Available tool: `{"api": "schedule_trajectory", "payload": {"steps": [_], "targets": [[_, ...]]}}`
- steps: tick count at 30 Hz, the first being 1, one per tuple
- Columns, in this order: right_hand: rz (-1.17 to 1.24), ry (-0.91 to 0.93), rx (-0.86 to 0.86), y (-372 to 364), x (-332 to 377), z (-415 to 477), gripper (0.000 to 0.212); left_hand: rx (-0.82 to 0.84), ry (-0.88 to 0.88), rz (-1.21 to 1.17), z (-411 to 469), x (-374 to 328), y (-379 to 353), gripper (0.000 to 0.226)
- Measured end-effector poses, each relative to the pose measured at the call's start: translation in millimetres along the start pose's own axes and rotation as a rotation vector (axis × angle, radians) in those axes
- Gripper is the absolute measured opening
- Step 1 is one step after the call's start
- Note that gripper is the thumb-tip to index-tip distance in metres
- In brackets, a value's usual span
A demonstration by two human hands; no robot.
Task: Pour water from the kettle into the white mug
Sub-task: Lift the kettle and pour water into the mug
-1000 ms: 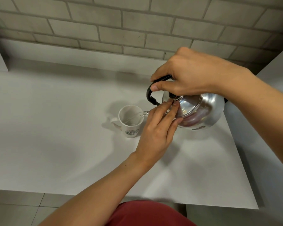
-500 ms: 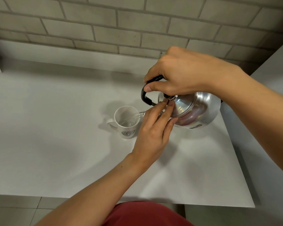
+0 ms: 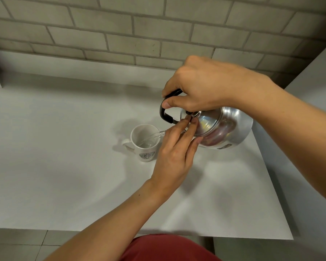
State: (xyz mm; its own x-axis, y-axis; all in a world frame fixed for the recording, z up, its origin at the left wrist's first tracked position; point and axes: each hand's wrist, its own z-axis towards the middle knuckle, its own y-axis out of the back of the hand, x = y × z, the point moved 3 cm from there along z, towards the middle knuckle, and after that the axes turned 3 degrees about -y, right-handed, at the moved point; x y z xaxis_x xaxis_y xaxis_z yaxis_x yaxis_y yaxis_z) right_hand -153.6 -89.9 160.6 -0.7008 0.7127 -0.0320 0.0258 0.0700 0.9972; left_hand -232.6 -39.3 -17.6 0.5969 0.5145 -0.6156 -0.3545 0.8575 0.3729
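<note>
Pouring well here means holding the tilt steady so the thin stream from the spout lands inside the white mug (image 3: 144,143), which stands on the table (image 3: 64,166) just left of the steel kettle (image 3: 220,129). The right hand (image 3: 201,89) is clenched around the black handle (image 3: 166,112). The left hand (image 3: 174,155), fingers extended, presses the lid (image 3: 205,123) in place.

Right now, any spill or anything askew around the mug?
Nothing stands out. The kettle is tilted on purpose, its stream landing inside the white mug, which stands upright. No water shows on the table. The left hand steadies the lid.
</note>
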Motion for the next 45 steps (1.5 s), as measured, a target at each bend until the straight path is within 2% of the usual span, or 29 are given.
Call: {"api": "schedule_trajectory", "payload": {"steps": [45], "targets": [[-0.123,-0.013,0.087,5.2,15.3,16.5,0.033,-0.043,0.055,-0.125,1.8,1.5,0.2,0.041]]}}
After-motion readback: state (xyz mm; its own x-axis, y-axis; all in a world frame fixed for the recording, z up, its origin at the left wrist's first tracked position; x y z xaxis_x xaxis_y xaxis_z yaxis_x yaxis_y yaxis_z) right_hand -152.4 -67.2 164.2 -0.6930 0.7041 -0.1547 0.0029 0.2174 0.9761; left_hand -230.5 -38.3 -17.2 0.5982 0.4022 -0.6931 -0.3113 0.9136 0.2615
